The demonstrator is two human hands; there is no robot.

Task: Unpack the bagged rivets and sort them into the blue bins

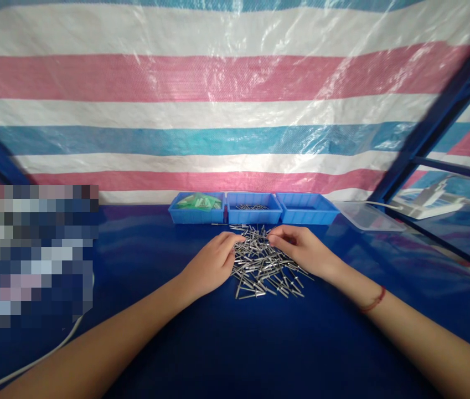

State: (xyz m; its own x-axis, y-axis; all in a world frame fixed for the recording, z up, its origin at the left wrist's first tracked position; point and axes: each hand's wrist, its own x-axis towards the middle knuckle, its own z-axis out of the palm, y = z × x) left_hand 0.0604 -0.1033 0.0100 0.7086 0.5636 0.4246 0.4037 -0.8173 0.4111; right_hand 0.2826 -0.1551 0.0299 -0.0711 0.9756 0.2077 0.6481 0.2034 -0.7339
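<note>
A loose pile of silver blind rivets (262, 269) lies on the blue tabletop, pointing every which way. At the pile's left edge, my left hand (213, 263) is closed with curled fingers; what they hold, if anything, is hidden. My right hand (303, 249) reaches in from the other side, thumb and forefinger pinched together on a rivet at the pile's upper right. Behind the pile stands the middle blue bin (254, 216), with some rivets (252, 207) inside.
The left blue bin (196, 216) holds green packets (201, 201); the right blue bin (307, 215) stands beside the middle one. A clear plastic lid (370, 216) lies farther right. A white cable (66, 338) runs along the left. Striped sheeting (201, 138) hangs behind.
</note>
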